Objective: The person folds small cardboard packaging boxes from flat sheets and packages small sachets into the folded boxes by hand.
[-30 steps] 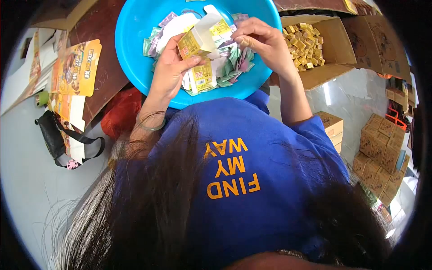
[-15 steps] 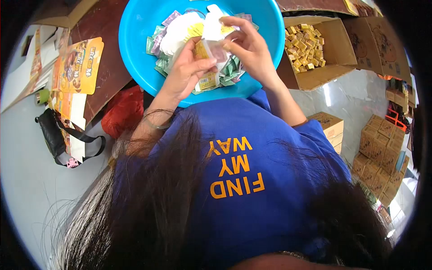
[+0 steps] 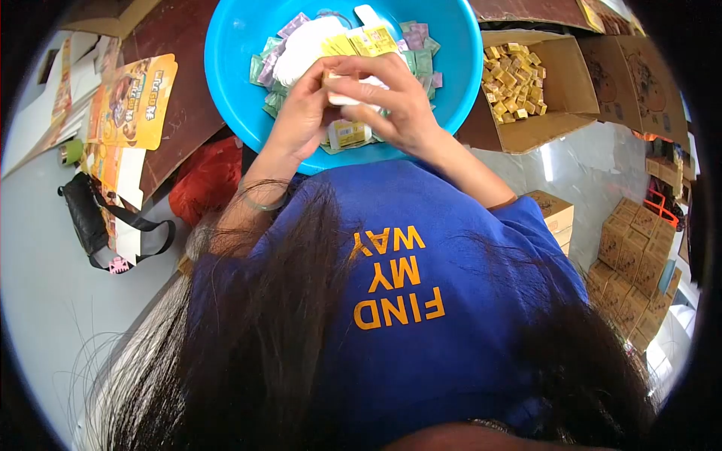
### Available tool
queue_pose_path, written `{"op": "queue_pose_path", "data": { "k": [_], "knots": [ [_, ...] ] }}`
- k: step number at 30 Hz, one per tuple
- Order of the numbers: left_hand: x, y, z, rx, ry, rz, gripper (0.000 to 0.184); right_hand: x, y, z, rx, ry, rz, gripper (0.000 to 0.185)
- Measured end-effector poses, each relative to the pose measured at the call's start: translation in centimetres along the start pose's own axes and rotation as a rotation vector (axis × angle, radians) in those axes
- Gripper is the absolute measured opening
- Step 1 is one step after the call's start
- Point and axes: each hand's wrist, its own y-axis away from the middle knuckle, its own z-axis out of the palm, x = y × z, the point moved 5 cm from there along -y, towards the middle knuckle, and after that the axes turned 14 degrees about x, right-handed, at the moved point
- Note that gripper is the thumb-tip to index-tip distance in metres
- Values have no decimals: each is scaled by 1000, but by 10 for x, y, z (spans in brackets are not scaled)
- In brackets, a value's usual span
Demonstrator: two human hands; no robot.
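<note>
Over a blue basin (image 3: 226, 90), my left hand (image 3: 301, 116) is closed around a small yellow-and-white carton (image 3: 342, 98), largely hidden by fingers. My right hand (image 3: 402, 109) comes from the other side, its fingers bent across the same carton. Just below the hands, another yellow-and-white carton (image 3: 351, 135) lies in the basin. Beyond them are a pile of white flat cartons (image 3: 304, 52) and some with yellow printed faces (image 3: 368, 40). Green and purple sachets (image 3: 268, 66) lie around and under the pile.
To the right, an open cardboard box (image 3: 556, 75) holds many small gold boxes (image 3: 515, 83). Orange printed card sheets (image 3: 135, 105) and a black bag (image 3: 84, 218) are at left. A red cloth bag (image 3: 207, 184) lies beside the basin. Stacked brown cartons (image 3: 632, 255) stand at far right.
My right hand has moved down and left from the opened carton's far end, and its fingers now close over the carton. A pinkish sachet seen between my hands is now out of sight.
</note>
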Motion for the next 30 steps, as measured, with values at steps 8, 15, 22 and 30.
{"op": "queue_pose_path", "data": {
  "k": [8, 15, 22, 30],
  "knots": [
    [2, -3, -7, -97, 85, 12, 28, 0, 1, 5, 32, 81, -159, 38],
    [9, 0, -4, -43, 31, 52, 30, -8, -9, 6, 28, 30, -121, 39],
    [3, -10, -14, -83, 83, 50, 33, -4, -4, 11, 80, 56, -140, 39],
    [19, -1, -1, -140, 347, -91, 38, 4, -8, 7, 46, 44, -25, 34]
  ]
}}
